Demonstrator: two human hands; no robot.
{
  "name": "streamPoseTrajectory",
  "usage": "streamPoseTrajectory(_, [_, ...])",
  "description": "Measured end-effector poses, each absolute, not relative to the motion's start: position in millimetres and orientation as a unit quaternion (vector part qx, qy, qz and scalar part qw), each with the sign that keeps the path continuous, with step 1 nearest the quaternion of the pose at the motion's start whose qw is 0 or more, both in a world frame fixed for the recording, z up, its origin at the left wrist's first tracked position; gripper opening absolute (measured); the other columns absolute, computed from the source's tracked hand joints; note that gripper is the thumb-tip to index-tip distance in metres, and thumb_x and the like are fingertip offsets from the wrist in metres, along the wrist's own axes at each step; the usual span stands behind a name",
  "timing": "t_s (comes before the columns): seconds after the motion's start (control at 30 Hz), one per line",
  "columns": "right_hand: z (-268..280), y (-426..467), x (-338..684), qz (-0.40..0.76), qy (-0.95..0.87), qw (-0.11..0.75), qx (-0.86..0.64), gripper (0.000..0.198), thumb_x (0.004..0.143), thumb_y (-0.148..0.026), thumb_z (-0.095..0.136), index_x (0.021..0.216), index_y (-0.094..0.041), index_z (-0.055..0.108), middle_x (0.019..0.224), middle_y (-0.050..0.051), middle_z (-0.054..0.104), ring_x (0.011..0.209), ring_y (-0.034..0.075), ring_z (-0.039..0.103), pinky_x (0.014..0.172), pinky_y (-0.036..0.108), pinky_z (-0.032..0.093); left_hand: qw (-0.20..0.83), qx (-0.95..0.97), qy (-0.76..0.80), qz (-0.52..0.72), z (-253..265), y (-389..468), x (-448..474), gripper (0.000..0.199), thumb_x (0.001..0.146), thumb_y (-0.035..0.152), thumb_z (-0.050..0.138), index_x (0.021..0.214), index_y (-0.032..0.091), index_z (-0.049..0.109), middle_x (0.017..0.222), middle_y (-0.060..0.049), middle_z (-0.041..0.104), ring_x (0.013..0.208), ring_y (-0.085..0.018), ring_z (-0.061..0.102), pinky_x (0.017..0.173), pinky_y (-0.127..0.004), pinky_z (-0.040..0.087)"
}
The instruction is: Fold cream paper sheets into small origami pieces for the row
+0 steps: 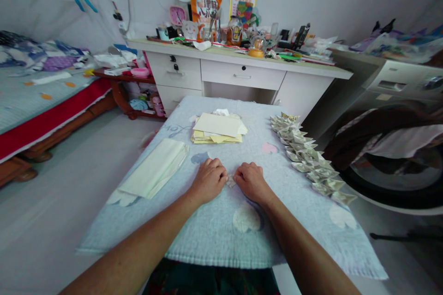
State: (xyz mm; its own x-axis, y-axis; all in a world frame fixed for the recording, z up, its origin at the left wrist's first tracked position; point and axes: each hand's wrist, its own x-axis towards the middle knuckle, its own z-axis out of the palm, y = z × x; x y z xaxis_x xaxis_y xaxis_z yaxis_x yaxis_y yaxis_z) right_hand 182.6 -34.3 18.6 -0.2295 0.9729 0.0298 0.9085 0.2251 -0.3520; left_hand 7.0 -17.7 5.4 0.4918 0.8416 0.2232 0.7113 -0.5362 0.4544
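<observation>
Near the middle of the cloth-covered table (214,235), my left hand (210,179) and my right hand (252,180) face each other with curled fingers. Both pinch a small folded piece of paper (231,181), most of it hidden by the fingers. Beyond them lies a stack of pale yellow and white paper sheets (219,125). To the left of my left hand is a folded bundle of pale greenish paper (155,168). Rows of folded paper boats (308,154) run along the table's right side.
A white desk (242,73) crowded with jars, bags and papers stands behind the table. On the right is a washing machine (391,101) with clothes hanging from its door opening. A bed (44,101) and a low wooden shelf (128,83) are at the left.
</observation>
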Motion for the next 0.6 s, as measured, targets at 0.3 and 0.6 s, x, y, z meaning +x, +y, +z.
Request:
streamPoseTrajectory(0.3, [20.0, -32.5, 179.9, 0.136, -0.760, 0.107, -0.626, 0.017, 0.087, -0.026, 0.055, 0.075, -0.018, 0.064, 0.083, 0.006, 0.064, 0.085, 0.020, 0.049, 0.070, 0.031, 0.024, 0.124, 0.823, 0.513, 0.210, 3.6, -19.9, 6.4, 0.009, 0.078, 0.030, 0.065, 0.081, 0.021, 0.062, 0.095, -0.003, 0.056, 0.095, -0.024, 0.047, 0.080, -0.037, 0.034])
streamPoseTrajectory(0.6, [18.8, -36.2, 182.6, 0.158, -0.760, 0.145, -0.613, 0.012, 0.085, -0.028, 0.059, 0.077, -0.019, 0.062, 0.084, 0.004, 0.061, 0.085, 0.019, 0.048, 0.072, 0.031, 0.025, 0.165, 0.814, 0.520, 0.201, 6.6, -17.6, 9.1, 0.015, 0.074, 0.035, 0.069, 0.083, 0.023, 0.066, 0.095, -0.001, 0.059, 0.097, -0.024, 0.049, 0.081, -0.037, 0.033])
